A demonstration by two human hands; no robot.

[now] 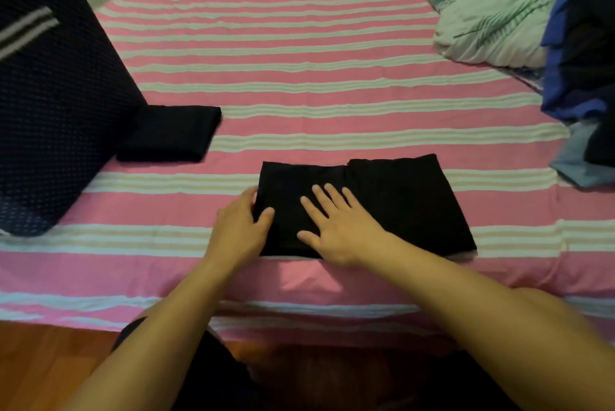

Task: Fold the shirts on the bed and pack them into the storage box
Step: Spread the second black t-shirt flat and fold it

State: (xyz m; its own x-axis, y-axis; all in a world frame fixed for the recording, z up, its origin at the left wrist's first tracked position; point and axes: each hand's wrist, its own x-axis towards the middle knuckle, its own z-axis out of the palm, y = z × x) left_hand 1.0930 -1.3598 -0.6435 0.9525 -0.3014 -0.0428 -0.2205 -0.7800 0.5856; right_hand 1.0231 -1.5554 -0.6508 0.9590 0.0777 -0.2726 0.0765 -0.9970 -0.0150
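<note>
Black cloth, a partly folded shirt (382,204), lies flat on the pink-and-white striped bed sheet (299,77) near the bed's front edge, directly under both hands. The left hand (239,227) sits at the shirt's left edge, its arm reaching in from the lower left; the thumb lies on top of the cloth and the other fingers curl round the edge, so the hand pinches that side of the shirt. The right hand (336,227) lies palm down on the left half of the shirt, its arm coming in from the lower right, with fingers straight and slightly spread, pressing on the cloth and gripping nothing. A second folded black shirt (169,132) rests further back on the left, touching the foot of the dark dotted storage box (50,94). A heap of unfolded clothes (579,61) lies at the right edge, beside a pale crumpled blanket (492,17).
</note>
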